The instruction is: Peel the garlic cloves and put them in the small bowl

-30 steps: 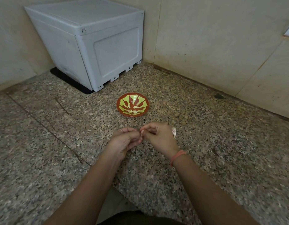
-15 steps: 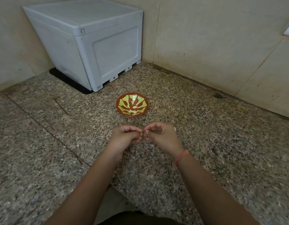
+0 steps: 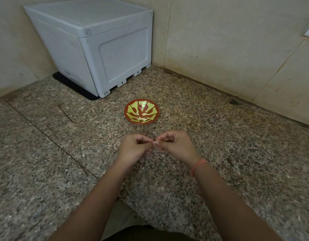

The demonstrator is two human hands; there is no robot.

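Note:
A small red bowl [image 3: 131, 117] with a yellow-green pattern sits on the speckled stone counter, with pale peeled cloves [image 3: 141, 118] lying in its bottom. Just in front of the bowl my two hands meet above the counter. My left hand [image 3: 135, 148] and my right hand [image 3: 176, 145] both pinch one small pinkish garlic clove [image 3: 156, 142] between thumb and fingertips. Most of the clove is hidden by my fingers. An orange band circles my right wrist.
A grey plastic box [image 3: 98, 42] on a black mat stands in the back left corner. Beige tiled walls [image 3: 228, 40] close off the back and right. A small dark speck [image 3: 234, 101] lies by the right wall. The counter's front edge is near my body.
My hands have shifted slightly and my fingers have reworked their pinch on the clove. The pale piece seen beside my right hand one second ago is no longer visible.

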